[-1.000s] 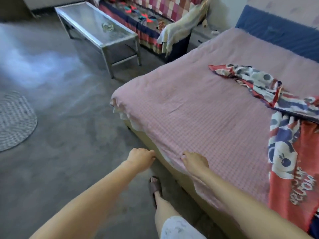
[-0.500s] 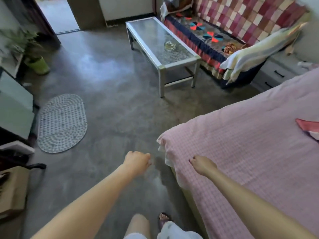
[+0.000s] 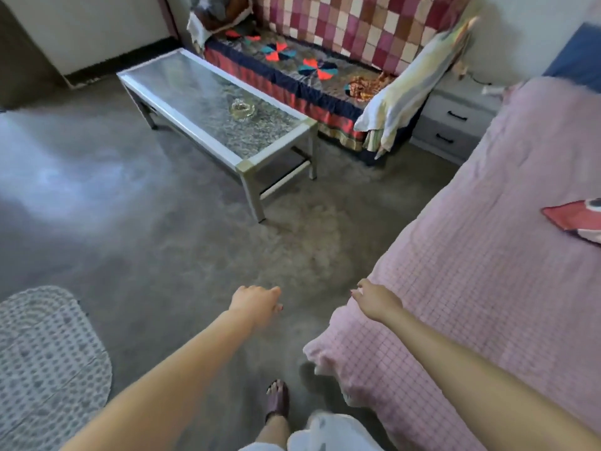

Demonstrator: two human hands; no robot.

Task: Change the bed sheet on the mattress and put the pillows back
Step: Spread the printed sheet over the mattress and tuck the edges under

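A pink checked sheet (image 3: 487,255) covers the mattress on the right, its corner hanging down near my feet. A corner of a red patterned cloth (image 3: 575,219) lies on it at the right edge. My left hand (image 3: 255,302) hangs over the floor, fingers loosely curled, holding nothing. My right hand (image 3: 377,299) hovers at the bed's left edge with relaxed fingers, holding nothing; whether it touches the sheet is unclear. No pillow is clearly in view.
A glass-topped low table (image 3: 208,99) with an ashtray (image 3: 242,109) stands ahead. Behind it is a sofa (image 3: 292,63) with patchwork covers and a pale towel (image 3: 403,96). A grey nightstand (image 3: 455,122) sits by the bed. An oval rug (image 3: 42,362) lies at left.
My view has swung left, away from the bed, toward the table and sofa. Both hands have let go of the sheet edge and moved along the bedside toward the corner.
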